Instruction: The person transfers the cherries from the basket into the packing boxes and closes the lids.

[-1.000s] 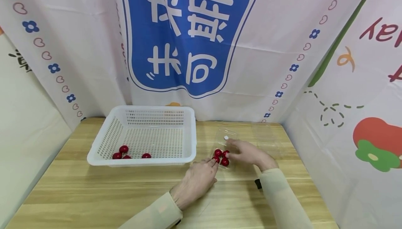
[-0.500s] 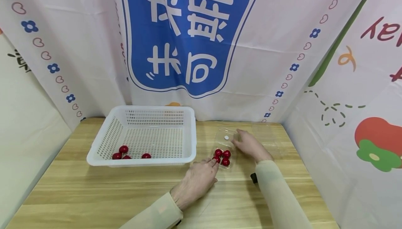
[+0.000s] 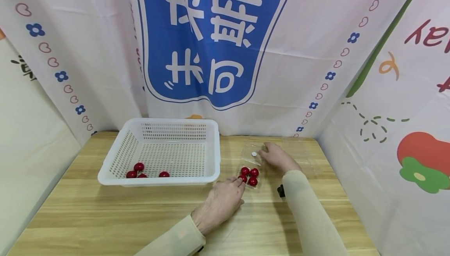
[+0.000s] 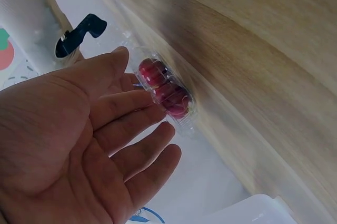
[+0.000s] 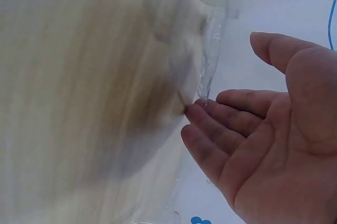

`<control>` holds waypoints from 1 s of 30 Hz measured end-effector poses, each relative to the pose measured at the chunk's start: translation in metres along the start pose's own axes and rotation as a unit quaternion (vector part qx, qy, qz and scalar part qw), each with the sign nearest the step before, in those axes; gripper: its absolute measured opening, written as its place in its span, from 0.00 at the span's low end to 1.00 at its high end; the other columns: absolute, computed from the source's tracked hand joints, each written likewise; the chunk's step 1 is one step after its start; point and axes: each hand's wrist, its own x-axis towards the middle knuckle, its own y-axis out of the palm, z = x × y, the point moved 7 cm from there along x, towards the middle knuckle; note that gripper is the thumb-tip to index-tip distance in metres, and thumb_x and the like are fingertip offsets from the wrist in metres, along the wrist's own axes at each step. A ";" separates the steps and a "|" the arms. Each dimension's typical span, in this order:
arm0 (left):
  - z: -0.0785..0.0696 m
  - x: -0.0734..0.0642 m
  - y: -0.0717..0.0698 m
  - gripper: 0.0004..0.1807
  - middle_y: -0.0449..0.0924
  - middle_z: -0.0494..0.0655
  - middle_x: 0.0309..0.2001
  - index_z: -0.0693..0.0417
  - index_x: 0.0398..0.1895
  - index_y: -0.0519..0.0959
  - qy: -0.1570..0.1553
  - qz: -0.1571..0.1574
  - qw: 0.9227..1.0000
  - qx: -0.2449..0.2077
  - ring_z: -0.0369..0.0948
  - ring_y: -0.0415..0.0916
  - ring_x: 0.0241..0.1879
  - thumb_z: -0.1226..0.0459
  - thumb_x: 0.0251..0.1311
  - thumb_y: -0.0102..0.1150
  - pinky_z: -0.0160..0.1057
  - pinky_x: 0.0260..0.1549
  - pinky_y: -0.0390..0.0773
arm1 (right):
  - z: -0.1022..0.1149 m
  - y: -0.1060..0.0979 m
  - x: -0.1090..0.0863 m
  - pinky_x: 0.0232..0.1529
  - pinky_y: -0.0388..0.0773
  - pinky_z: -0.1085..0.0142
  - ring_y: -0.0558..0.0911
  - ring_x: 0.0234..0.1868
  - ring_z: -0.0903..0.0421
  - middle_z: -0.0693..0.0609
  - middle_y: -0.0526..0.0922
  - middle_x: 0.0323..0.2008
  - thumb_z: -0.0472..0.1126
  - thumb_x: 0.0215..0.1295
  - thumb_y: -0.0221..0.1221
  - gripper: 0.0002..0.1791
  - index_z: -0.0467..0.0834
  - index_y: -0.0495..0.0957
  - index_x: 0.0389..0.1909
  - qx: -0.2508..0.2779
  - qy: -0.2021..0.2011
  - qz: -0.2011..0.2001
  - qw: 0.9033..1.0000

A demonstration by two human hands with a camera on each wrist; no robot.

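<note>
Pale printed cloth [image 3: 302, 45] hangs behind the wood-grain counter [image 3: 140, 217]; its blue panel [image 3: 205, 53] bears white characters, apparently 未来可期. Red lettering [image 3: 427, 35] at right is cut off. Head view: four red balls [image 3: 252, 181] sit in a clear container [image 3: 252, 187], right of a white basket [image 3: 158, 182]. Its lid [image 3: 248, 155] lies open behind, carrying a white dot [image 3: 254, 154], no writing legible. Handling the lid seems the step; the next move likely calls for a light push, base steadied.

Left wrist view: the left hand [image 3: 225, 199] touches the container, thumb and fingers apart.

Right wrist view: the right hand [image 3: 277, 157] has fingers extended, thumb clear, fingertips at a transparent edge.
</note>
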 end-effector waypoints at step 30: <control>-0.003 0.005 -0.003 0.36 0.89 0.43 0.74 0.48 0.76 0.86 -0.021 0.000 1.000 -0.007 0.43 0.88 0.70 0.38 0.75 0.75 0.41 0.58 0.96 | 0.007 -0.040 0.001 0.91 0.70 0.32 0.74 0.88 0.31 0.32 0.70 0.89 0.62 0.91 0.60 0.44 0.40 0.64 0.92 -0.007 -0.072 -0.074 0.995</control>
